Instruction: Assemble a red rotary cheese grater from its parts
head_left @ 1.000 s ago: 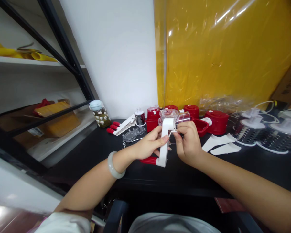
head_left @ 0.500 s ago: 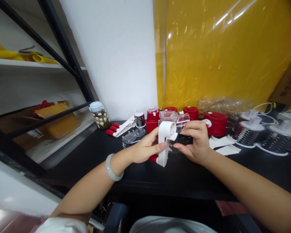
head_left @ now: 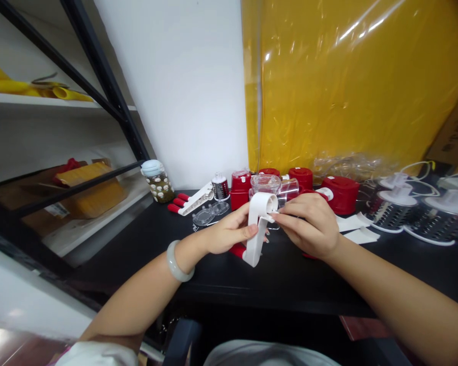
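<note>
Head view: my left hand [head_left: 231, 233] still grips the white plastic crank arm with red handle [head_left: 255, 236], held upright above the black counter [head_left: 221, 277]. My right hand [head_left: 309, 223], a bit apart from it half a second ago with thumb and fingers spread, is now in at the round end, fingers pinched narrow; can't tell what's between them. Clear ribbed plastic part [head_left: 266, 184] sits behind, unmoved.
</note>
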`<state>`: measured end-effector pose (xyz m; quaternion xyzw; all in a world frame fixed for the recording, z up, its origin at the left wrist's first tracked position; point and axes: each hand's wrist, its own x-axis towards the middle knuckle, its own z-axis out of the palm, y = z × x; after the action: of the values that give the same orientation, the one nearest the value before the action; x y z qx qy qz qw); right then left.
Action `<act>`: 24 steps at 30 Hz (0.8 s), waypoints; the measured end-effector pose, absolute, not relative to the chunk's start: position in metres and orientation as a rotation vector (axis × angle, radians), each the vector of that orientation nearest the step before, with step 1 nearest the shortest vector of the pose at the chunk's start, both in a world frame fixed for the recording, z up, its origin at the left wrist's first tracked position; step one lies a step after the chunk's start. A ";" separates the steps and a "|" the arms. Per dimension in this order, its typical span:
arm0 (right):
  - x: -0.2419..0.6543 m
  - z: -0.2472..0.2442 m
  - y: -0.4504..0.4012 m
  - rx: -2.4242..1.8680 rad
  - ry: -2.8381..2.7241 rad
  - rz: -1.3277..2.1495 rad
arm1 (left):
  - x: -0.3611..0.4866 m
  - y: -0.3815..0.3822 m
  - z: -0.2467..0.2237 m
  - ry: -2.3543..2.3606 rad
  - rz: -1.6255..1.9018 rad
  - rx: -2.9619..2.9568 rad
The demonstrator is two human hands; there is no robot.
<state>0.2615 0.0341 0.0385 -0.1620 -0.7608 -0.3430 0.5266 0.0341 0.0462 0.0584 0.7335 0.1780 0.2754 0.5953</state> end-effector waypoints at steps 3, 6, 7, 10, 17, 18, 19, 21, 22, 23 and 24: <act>0.260 0.039 0.033 -0.355 -1.813 -0.869 | 0.034 0.047 0.057 0.430 0.627 1.681; 0.259 0.038 0.032 -0.366 -1.808 -0.883 | 0.032 0.050 0.054 0.472 0.594 1.673; 0.258 0.038 0.032 -0.371 -1.797 -0.877 | 0.032 0.051 0.053 0.481 0.584 1.672; 0.255 0.037 0.032 -0.380 -1.768 -0.856 | 0.031 0.053 0.050 0.486 0.577 1.662; 0.255 0.033 0.034 -0.389 -1.774 -0.810 | 0.032 0.055 0.049 0.493 0.571 1.639; 0.254 0.033 0.034 -0.388 -1.766 -0.802 | 0.032 0.055 0.050 0.493 0.573 1.640; 0.254 0.033 0.035 -0.388 -1.762 -0.796 | 0.033 0.054 0.050 0.493 0.578 1.641; 0.254 0.034 0.035 -0.388 -1.762 -0.789 | 0.033 0.053 0.051 0.497 0.588 1.643; 0.254 0.034 0.035 -0.389 -1.761 -0.785 | 0.034 0.053 0.051 0.501 0.592 1.646; 0.254 0.035 0.035 -0.389 -1.763 -0.781 | 0.034 0.052 0.052 0.503 0.594 1.650; 0.254 0.035 0.034 -0.387 -1.761 -0.775 | 0.034 0.052 0.052 0.503 0.595 1.651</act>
<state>0.2537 0.0344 0.0350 -0.1641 -0.7457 -0.3284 0.5560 0.0340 0.0520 0.0519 0.7156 0.2182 0.2579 0.6114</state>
